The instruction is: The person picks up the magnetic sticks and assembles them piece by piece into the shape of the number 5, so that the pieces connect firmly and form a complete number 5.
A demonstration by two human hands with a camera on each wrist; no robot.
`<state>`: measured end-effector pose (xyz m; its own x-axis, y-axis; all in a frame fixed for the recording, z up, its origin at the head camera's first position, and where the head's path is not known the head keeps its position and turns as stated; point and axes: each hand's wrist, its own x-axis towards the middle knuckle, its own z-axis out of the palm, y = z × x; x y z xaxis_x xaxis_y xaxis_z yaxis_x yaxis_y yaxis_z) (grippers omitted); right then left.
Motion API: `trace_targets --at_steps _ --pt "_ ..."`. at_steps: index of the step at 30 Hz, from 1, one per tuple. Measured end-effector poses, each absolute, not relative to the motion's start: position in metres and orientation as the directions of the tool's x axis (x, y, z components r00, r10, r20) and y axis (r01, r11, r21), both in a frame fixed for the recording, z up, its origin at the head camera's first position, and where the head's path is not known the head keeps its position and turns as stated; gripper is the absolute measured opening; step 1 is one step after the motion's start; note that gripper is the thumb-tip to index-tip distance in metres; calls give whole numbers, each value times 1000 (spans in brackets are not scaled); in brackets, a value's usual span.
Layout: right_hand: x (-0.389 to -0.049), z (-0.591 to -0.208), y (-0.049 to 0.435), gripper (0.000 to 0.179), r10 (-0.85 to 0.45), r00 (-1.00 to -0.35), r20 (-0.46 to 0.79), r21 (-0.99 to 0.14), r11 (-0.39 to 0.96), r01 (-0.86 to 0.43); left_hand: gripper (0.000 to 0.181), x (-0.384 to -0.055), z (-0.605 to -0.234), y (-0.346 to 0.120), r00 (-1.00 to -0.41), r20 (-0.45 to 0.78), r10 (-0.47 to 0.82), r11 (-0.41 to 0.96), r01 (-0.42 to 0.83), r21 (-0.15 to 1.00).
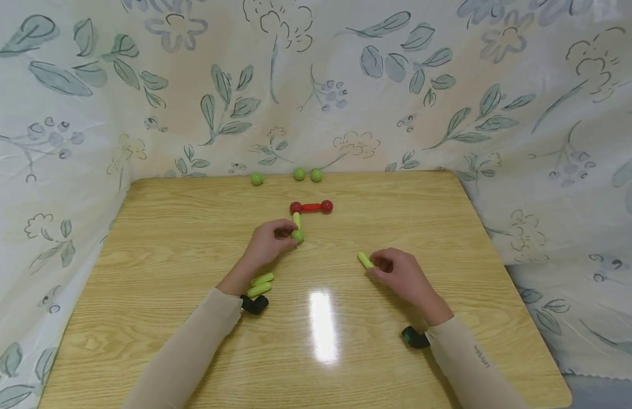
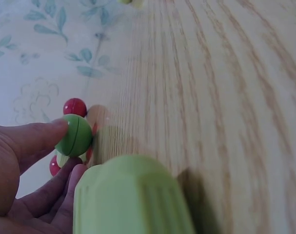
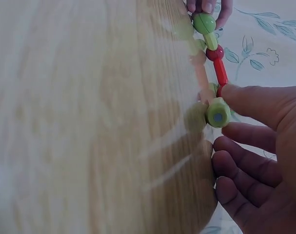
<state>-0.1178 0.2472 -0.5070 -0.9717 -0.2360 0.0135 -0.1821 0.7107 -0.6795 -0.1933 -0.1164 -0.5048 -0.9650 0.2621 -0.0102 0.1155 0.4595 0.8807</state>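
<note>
My left hand (image 1: pixel 269 243) pinches a green ball (image 1: pixel 298 236) between thumb and fingers. A yellow-green rod (image 1: pixel 296 219) runs from that ball up to a dark red ball (image 1: pixel 295 207). From there a red rod (image 1: pixel 311 207) leads right to a second dark red ball (image 1: pixel 327 206). Lower and to the right, my right hand (image 1: pixel 402 275) holds another yellow-green rod (image 1: pixel 364 259) by thumb and index finger. In the right wrist view, a grey disc shows in the end face of this held rod (image 3: pixel 218 116), and the other fingers lie loosely bent below it.
Three green balls, one of them apart on the left (image 1: pixel 257 179), sit along the table's back edge. Two loose yellow-green rods (image 1: pixel 260 289) lie beside the left wrist. A floral cloth (image 1: pixel 316 85) hangs behind the wooden table (image 1: pixel 193 210).
</note>
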Motion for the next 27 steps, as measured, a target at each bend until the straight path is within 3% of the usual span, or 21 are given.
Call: trace_targets --at_steps 10,27 --pt "-117 -509 248 20 -245 -969 38 -674 710 -206 30 -193 -504 -116 -965 -14 261 462 112 880" --pt "-122 -510 249 18 -228 -973 39 -644 739 -199 27 -195 -503 -116 -967 -15 253 485 113 867"
